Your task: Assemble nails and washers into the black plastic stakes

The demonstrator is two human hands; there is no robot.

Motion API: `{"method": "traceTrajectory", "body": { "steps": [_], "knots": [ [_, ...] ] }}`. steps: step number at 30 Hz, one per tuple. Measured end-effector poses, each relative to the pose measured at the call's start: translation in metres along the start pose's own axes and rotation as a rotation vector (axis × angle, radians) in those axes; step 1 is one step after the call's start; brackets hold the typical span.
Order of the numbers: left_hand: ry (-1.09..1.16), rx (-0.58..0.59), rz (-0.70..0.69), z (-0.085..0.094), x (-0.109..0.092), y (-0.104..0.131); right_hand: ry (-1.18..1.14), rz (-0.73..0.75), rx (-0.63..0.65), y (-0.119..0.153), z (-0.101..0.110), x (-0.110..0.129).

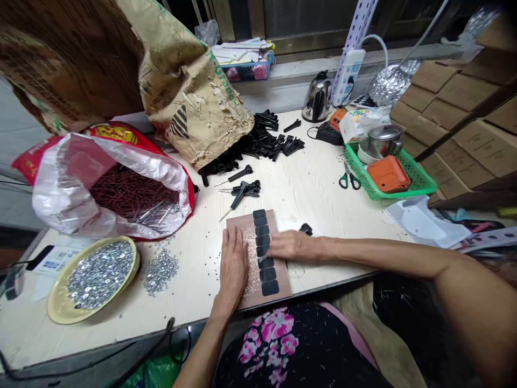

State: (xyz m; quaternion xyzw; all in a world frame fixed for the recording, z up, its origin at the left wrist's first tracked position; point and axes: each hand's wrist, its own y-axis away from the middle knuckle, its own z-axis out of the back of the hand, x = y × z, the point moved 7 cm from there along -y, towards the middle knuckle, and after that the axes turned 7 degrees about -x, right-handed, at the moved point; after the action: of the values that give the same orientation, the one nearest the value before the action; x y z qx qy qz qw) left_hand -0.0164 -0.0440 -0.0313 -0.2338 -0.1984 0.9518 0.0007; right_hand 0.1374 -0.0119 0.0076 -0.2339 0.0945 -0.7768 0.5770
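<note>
Left hand [234,261] flat on the left part of the board [251,288], fingers extended and close together, back of the hand up, gripping nothing visible. Right hand [293,245] over the board's right edge, fingertips at the row of black pieces [263,241]; fingers slightly curled, blurred, so cannot tell whether anything is pinched. The row runs lengthwise on the board, between the two hands: flat, dark, matt pieces with rounded corners, set end to end, a few partly behind the right fingers. Board thin, brown, wood-grained, its surface scuffed pale beside the row. Right forearm crosses the counter [327,188] to the right of the board; a small black part [306,229] sits just beyond it, partly hidden. Past the board's far edge, black clips [239,198] with thin metal rods; farther off, a heap of black plastic parts [274,143] at the mouth of a torn, creased paper sack [194,91], which covers some of them. Left of the board: loose shiny washers [161,271], a round yellow bowl [135,261] full of more, and a red-and-white bag [60,188] of dark-red rods [125,196]. Far right of the board: scissors [349,179], green basket [424,188], stacked cartons [456,102].
</note>
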Motion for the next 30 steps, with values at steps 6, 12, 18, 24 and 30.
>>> {"method": "traceTrajectory", "body": {
  "steps": [6,12,18,24,30],
  "knots": [
    [-0.021,0.000,-0.016,-0.003,0.003,0.001,-0.049,-0.034,0.059,0.002,-0.003,-0.013],
    [-0.004,0.002,-0.011,-0.002,0.003,0.003,-0.081,-0.104,-0.011,0.000,-0.004,-0.003],
    [-0.016,-0.001,0.033,-0.002,0.006,0.007,0.018,-0.320,-0.154,0.034,0.022,-0.049],
    [0.039,-0.076,0.069,0.019,-0.007,0.011,0.232,-0.233,-0.117,0.020,0.034,-0.084],
    [-0.213,-0.301,0.272,0.090,0.043,0.014,0.098,0.038,-0.109,-0.099,-0.018,-0.073]
  ]
}}
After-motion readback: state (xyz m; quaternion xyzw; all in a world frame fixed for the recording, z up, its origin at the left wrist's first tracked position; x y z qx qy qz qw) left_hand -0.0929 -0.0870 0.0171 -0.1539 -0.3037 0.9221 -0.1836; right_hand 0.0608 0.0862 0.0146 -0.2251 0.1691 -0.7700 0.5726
